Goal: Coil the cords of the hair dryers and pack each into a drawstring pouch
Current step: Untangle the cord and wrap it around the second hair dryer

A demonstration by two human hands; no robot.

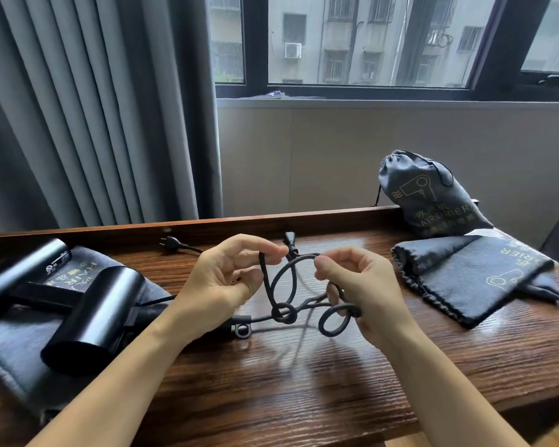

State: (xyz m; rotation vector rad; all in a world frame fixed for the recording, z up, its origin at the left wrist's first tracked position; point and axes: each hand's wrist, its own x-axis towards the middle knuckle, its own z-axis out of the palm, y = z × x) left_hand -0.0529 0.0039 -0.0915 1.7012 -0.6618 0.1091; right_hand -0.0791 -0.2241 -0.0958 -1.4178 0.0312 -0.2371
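Two black hair dryers lie at the left on grey pouches: one nearer the middle (94, 317), one at the far left (20, 269). A black cord (291, 285) is held above the wooden table (304, 382), looped and knotted. My left hand (226, 282) pinches the cord's upper loop between thumb and fingers. My right hand (359, 285) pinches the other side of that loop, with a small loop hanging under it. One plug (173, 244) lies near the table's back edge; a second plug end (289, 241) shows behind the hands.
A filled, drawn-shut grey pouch (430, 198) stands at the back right. A flat empty pouch (465, 275) lies in front of it. Grey curtains hang at the left, and a window and wall run behind the table.
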